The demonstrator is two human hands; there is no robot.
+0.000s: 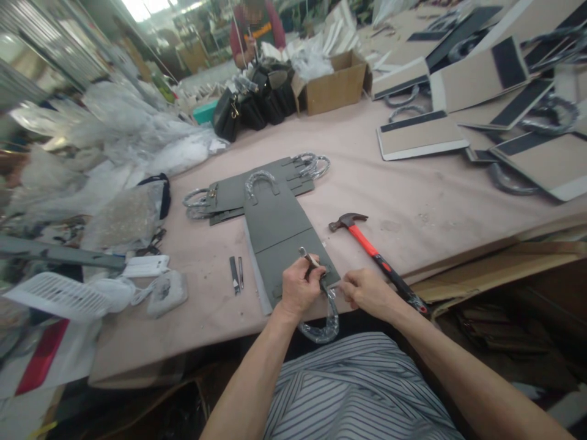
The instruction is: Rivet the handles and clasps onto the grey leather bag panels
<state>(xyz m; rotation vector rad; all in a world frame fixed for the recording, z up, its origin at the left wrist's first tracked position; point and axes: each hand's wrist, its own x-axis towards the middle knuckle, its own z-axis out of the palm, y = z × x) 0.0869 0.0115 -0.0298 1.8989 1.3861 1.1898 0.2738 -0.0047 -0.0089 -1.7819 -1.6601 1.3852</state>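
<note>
A grey flat bag panel lies at the table's near edge, with one plastic-wrapped handle at its far end. Another wrapped handle hangs off its near end. My left hand is closed over the panel's near right corner, around a small shiny metal tool whose kind I cannot make out. Just right of that corner is my right hand, fingers pinched beside the near handle's wrapping; whatever they hold is too small to name. A claw hammer with a red and black grip lies beyond it.
More grey panels with wrapped handles lie behind. Two slim tools rest at left, near a white fan. Beige panels pile up at right. Black bags, a cardboard box and a person are at the back.
</note>
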